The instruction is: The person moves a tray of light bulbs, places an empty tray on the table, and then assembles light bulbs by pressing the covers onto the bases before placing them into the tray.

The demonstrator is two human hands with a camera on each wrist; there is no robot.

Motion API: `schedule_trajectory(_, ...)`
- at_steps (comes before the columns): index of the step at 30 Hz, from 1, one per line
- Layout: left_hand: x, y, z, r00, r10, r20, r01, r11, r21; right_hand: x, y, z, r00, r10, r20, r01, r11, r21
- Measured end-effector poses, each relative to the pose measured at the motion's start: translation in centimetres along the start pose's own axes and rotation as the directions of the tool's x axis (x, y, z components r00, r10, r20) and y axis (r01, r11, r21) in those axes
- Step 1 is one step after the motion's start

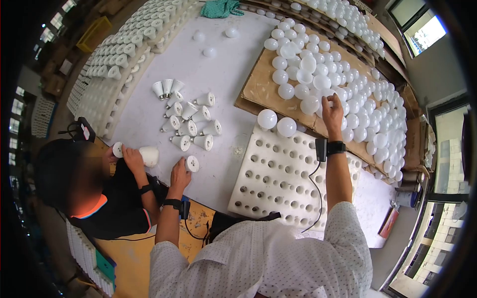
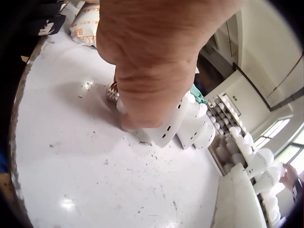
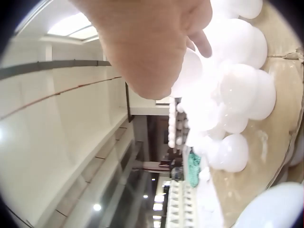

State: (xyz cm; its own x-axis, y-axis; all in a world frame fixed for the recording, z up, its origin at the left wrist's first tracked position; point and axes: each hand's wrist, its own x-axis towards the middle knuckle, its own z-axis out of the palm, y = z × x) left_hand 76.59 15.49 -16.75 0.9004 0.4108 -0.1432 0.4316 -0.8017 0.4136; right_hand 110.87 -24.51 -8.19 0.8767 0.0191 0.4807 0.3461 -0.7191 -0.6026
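My left hand (image 1: 180, 176) grips an LED bulb base (image 1: 192, 164), its flat white face showing in the head view. In the left wrist view, the left hand (image 2: 152, 66) covers much of the base, and a threaded metal cap (image 2: 112, 92) shows beside it. My right hand (image 1: 334, 115) reaches over the cardboard to the heap of white globe covers (image 1: 354, 105). Its fingers pinch a globe cover (image 3: 189, 73), partly hidden behind the right hand (image 3: 147, 52) in the right wrist view. Several loose bulb bases (image 1: 188, 128) lie on the white table beyond my left hand.
A white foam tray (image 1: 278, 174) with rows of holes lies before me, two globe covers (image 1: 277, 122) at its far edge. On the left, another person (image 1: 112, 203) handles a white disc (image 1: 118, 149). Trays of bulbs (image 1: 119, 49) line the far left; a green cloth (image 1: 221, 8) lies behind.
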Motion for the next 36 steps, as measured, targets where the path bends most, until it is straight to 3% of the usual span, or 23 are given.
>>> schedule_trajectory(1,0.2,0.6,-0.1,0.994,-0.11,-0.027,0.107,0.988,-0.11,-0.6,-1.0,-1.3,0.997,0.011,0.075,-0.016,0.997,0.074)
schedule_trajectory(2,0.8,1.4,0.2,0.993,-0.111,-0.027,0.107,0.988,-0.11,-0.8,-2.0,-2.7,0.989,0.008,0.146,-0.03,0.989,0.144)
schedule_trajectory(3,0.0,1.9,0.1,0.986,-0.161,-0.042,0.143,0.95,-0.279,-2.6,-2.6,-4.7,0.937,-0.02,0.349,-0.035,0.988,0.151)
schedule_trajectory(4,-1.3,2.3,0.1,0.975,-0.217,-0.048,0.174,0.881,-0.439,-4.1,-4.9,-7.9,0.75,0.03,0.66,-0.053,0.998,0.015)
schedule_trajectory(5,-1.5,2.0,1.4,0.977,-0.209,-0.031,0.148,0.78,-0.608,-6.0,-4.7,-8.8,0.658,0.022,0.753,-0.013,1.0,-0.017)
schedule_trajectory(6,-1.9,2.7,1.3,0.979,-0.203,-0.026,0.147,0.789,-0.597,-7.5,-4.5,-9.4,0.554,0.018,0.832,0.031,0.999,-0.043)
schedule_trajectory(8,-2.6,5.1,1.2,0.998,-0.054,0.042,0.067,0.634,-0.771,-9.4,-5.2,-9.9,0.391,0.187,0.901,0.052,0.973,-0.224)
schedule_trajectory(9,-2.9,6.5,1.1,0.998,-0.045,0.042,0.061,0.64,-0.766,-10.4,-4.2,-9.4,0.372,0.121,0.92,0.086,0.983,-0.164)
schedule_trajectory(12,-3.3,9.9,-0.2,0.992,0.068,0.103,0.043,0.592,-0.805,-11.4,-6.0,-8.3,0.447,0.059,0.893,0.18,0.971,-0.154)
schedule_trajectory(13,-3.4,10.8,-0.7,0.977,0.112,0.18,0.093,0.534,-0.84,-11.6,-6.0,-7.5,0.502,0.007,0.865,0.186,0.976,-0.116)
schedule_trajectory(14,-3.4,11.7,-1.2,0.954,0.161,0.252,0.149,0.476,-0.867,-12.3,-5.3,-6.4,0.503,0.005,0.864,0.186,0.976,-0.114)
schedule_trajectory(15,-3.7,12.6,-1.7,0.941,0.169,0.293,0.212,0.381,-0.9,-13.2,-4.4,-5.1,0.598,-0.037,0.801,0.201,0.974,-0.106)
schedule_trajectory(16,-4.0,13.3,-1.7,0.943,0.163,0.29,0.21,0.382,-0.9,-13.8,-4.4,-4.5,0.684,-0.078,0.725,0.216,0.971,-0.099)
schedule_trajectory(18,-4.7,14.5,-1.9,0.915,0.262,0.306,0.288,0.107,-0.952,-15.5,-4.7,-4.5,0.679,-0.088,0.729,0.252,0.96,-0.119)
schedule_trajectory(21,-6.1,16.4,-2.9,0.887,0.312,0.342,0.3,0.174,-0.938,-17.1,-5.2,-5.5,0.733,-0.068,0.677,0.252,0.951,-0.177)
schedule_trajectory(23,-6.8,17.5,-3.5,0.859,0.377,0.347,0.264,0.256,-0.93,-17.1,-5.6,-7.1,0.849,-0.131,0.511,0.206,0.974,-0.092)
schedule_trajectory(24,-6.7,18.0,-3.7,0.857,0.375,0.353,0.269,0.259,-0.928,-16.9,-6.0,-7.9,0.849,-0.127,0.513,0.201,0.975,-0.091)
schedule_trajectory(25,-6.3,18.4,-3.9,0.838,0.426,0.34,0.18,0.373,-0.91,-16.5,-6.5,-8.6,0.817,0.03,0.576,-0.292,0.883,0.368)
schedule_trajectory(26,-5.7,18.9,-4.3,0.813,0.476,0.335,0.083,0.474,-0.876,-16.2,-6.8,-8.8,0.716,0.11,0.689,-0.67,0.385,0.635)
schedule_trajectory(27,-5.1,19.8,-5.5,0.778,0.476,0.411,0.123,0.526,-0.842,-16.3,-7.0,-8.7,0.693,0.014,0.721,-0.712,0.166,0.682)
schedule_trajectory(28,-4.4,20.4,-6.0,0.775,0.472,0.42,0.133,0.528,-0.839,-16.4,-7.5,-8.4,0.688,0.021,0.726,-0.719,0.162,0.676)
schedule_trajectory(30,-2.8,21.0,-6.3,0.715,0.615,0.332,-0.059,0.526,-0.848,-16.6,-9.1,-7.7,0.691,-0.156,0.706,-0.684,0.176,0.708)
schedule_trajectory(36,-3.4,22.2,-6.7,0.603,0.625,0.497,0.006,0.619,-0.785,-18.0,-12.7,-10.7,0.622,-0.163,0.766,-0.751,0.154,0.642)
